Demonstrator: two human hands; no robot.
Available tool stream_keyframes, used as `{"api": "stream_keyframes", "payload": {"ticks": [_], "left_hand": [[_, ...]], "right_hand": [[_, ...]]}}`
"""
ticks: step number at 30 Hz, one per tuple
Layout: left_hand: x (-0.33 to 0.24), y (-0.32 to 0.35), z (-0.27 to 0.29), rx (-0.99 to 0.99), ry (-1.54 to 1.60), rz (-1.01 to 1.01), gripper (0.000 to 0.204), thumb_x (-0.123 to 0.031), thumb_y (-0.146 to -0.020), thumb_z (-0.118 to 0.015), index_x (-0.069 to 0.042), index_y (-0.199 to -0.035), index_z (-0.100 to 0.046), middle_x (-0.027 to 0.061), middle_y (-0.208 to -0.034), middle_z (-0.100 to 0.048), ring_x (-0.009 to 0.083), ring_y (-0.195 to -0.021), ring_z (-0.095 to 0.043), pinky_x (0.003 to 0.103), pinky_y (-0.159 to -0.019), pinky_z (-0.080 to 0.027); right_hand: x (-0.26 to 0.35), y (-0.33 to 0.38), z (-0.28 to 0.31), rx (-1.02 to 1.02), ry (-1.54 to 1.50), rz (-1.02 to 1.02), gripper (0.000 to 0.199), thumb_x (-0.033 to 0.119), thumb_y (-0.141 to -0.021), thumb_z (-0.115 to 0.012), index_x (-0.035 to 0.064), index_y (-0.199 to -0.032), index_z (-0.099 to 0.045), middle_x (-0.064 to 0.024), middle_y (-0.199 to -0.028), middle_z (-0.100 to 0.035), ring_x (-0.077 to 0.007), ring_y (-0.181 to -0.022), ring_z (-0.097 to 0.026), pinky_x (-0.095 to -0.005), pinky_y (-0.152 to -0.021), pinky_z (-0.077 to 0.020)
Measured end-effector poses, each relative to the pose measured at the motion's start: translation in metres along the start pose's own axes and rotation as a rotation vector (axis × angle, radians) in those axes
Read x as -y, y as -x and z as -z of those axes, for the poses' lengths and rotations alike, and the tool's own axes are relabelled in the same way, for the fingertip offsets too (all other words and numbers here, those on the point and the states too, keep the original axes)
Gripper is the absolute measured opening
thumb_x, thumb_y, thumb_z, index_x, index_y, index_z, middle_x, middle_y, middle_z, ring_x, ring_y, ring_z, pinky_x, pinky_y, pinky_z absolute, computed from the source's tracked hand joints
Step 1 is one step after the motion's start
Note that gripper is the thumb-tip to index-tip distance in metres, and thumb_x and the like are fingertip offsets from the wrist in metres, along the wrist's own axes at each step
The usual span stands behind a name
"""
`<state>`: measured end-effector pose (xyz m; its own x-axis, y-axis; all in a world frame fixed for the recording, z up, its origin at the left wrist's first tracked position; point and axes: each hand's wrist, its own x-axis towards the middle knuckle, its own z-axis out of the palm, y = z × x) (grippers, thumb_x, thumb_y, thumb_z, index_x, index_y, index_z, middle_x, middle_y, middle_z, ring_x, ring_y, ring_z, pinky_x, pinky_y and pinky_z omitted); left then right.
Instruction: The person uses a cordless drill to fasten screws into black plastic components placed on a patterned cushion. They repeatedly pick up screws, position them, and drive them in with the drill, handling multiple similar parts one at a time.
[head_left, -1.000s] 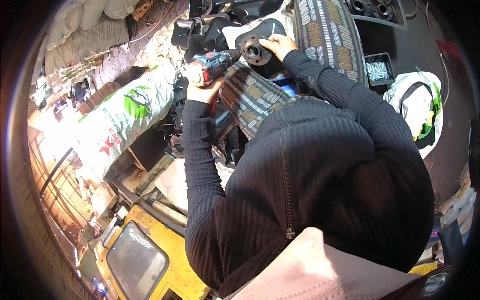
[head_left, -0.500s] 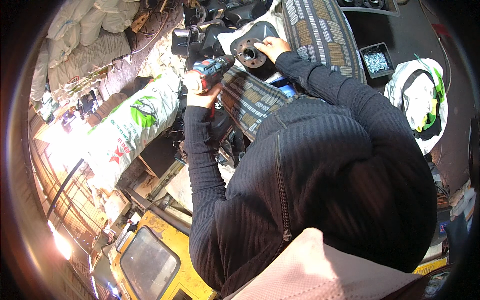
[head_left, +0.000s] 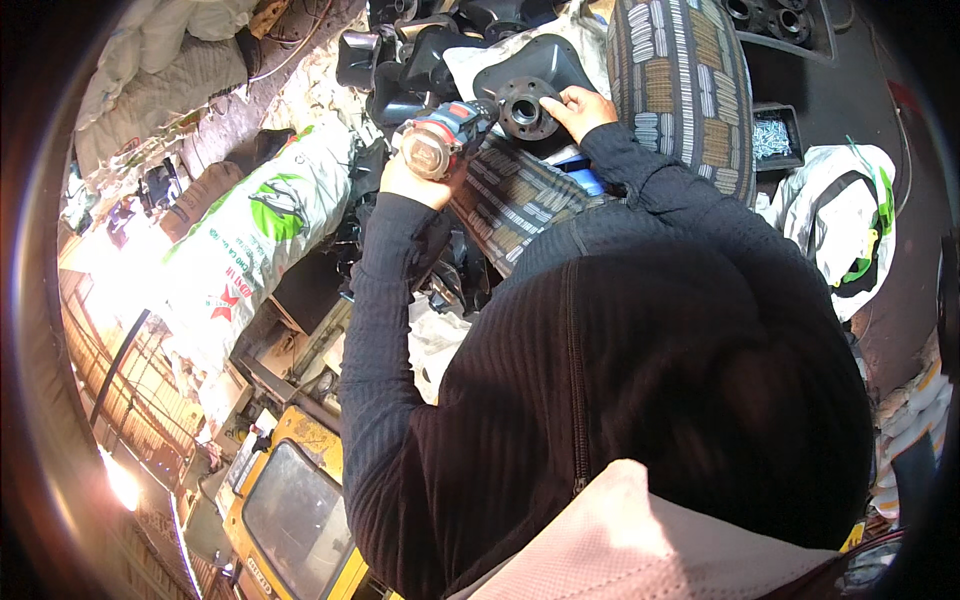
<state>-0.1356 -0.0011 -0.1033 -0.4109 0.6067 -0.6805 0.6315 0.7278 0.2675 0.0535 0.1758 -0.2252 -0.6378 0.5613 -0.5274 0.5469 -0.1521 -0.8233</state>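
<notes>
We see the black moulded plastic plate with a round metal hub (head_left: 528, 95) lying on the patterned woven cushion (head_left: 510, 195). Our right hand (head_left: 578, 108) presses its edge, fingers closed. Our left hand (head_left: 415, 180) is clamped around the red-and-blue cordless driver (head_left: 445, 140), tip at the hub.

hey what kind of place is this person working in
Most likely a small, crowded assembly workshop. The left hand grips a blue and red power driver aimed at a round black metal hub, steadied by the right hand. A black tray of silver screws and stacked black plastic parts lie nearby.
</notes>
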Motion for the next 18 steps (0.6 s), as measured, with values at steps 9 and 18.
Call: {"api": "stream_keyframes", "payload": {"ticks": [9,18], "left_hand": [[-0.026,0.002,0.003,-0.061,0.109,0.090,0.060,-0.031,-0.068,-0.068,-0.005,-0.118,-0.047,0.0092,-0.112,-0.057,0.0206,-0.104,-0.055,0.029,-0.088,-0.044],[-0.055,0.040,0.002,-0.339,0.533,0.015,0.061,-0.020,-0.065,-0.076,0.001,-0.115,-0.049,0.0102,-0.109,-0.059,0.0181,-0.100,-0.057,0.028,-0.089,-0.044]], "right_hand": [[-0.002,-0.001,-0.002,-0.023,-0.017,0.012,0.042,0.043,-0.072,-0.066,0.0032,-0.067,-0.056,-0.0060,-0.053,-0.050,-0.0180,-0.050,-0.048,-0.0338,-0.051,-0.0402],[-0.014,-0.012,-0.013,-0.129,-0.064,0.096,0.048,0.040,-0.074,-0.067,0.0026,-0.104,-0.060,-0.0091,-0.072,-0.061,-0.0168,-0.058,-0.054,-0.0313,-0.058,-0.0460]]}}
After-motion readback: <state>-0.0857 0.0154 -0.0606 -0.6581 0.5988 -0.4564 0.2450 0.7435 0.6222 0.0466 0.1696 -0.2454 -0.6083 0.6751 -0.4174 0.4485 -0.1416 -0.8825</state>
